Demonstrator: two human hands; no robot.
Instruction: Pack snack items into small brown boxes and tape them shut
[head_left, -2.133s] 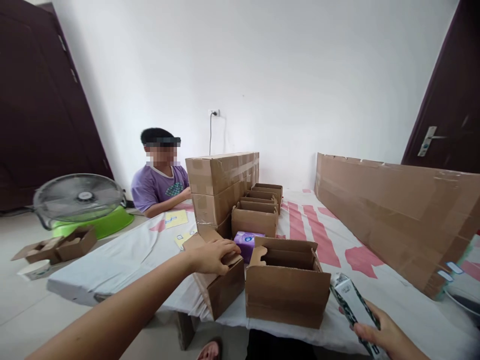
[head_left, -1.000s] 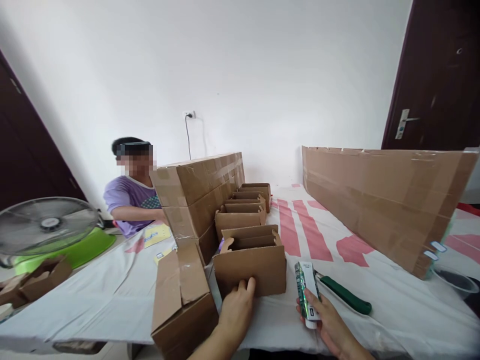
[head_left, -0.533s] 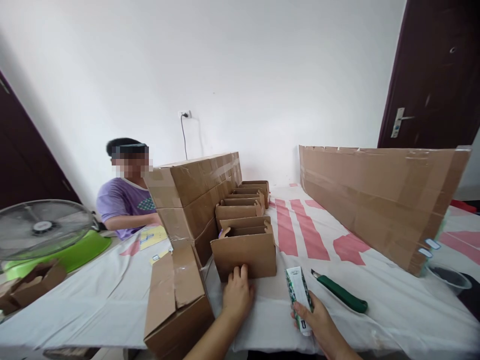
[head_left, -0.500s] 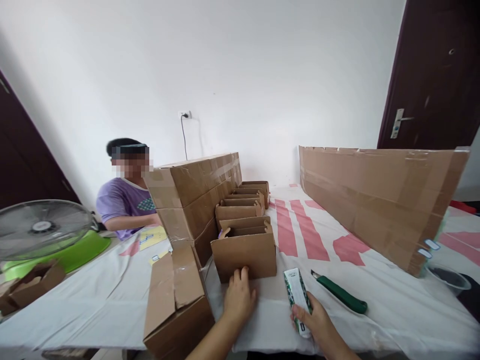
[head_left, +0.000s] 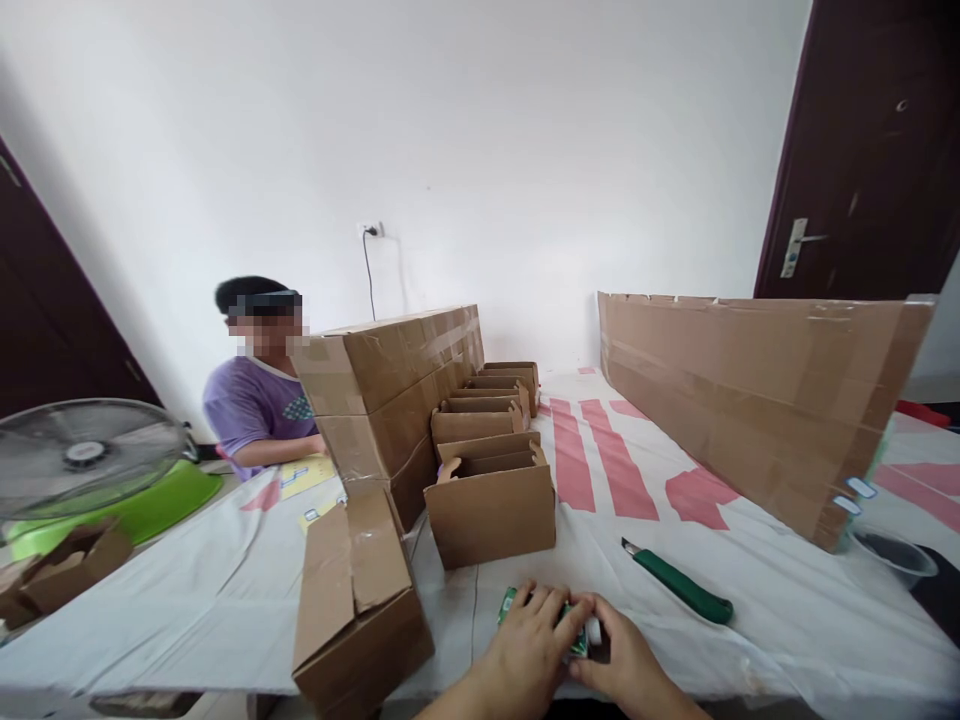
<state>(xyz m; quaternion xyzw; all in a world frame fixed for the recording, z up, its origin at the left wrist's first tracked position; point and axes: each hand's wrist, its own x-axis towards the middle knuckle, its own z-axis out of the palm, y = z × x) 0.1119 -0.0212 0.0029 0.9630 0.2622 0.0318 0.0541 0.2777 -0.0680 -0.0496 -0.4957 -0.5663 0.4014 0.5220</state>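
Low at the table's near edge, both hands are on a slim green-and-white carton. My left hand lies over it from above, fingers curled round its side and hiding much of it. At the carton's right end, my right hand is closed, thumb and fingers around that end. A small white rounded piece shows between the hands; what it is I cannot tell. To the right rests a green utility knife, its blade tip pointing away to the left. Just beyond my hands stands an open cardboard box.
Several open boxes line up behind, beside a stacked cardboard wall. A closed carton sits at left, a tall cardboard panel at right. Across the wall sits a person near a fan.
My left hand has left the open box and come down onto the carton. My right hand has brought the carton left and nearer, turning it from lengthwise to crosswise.
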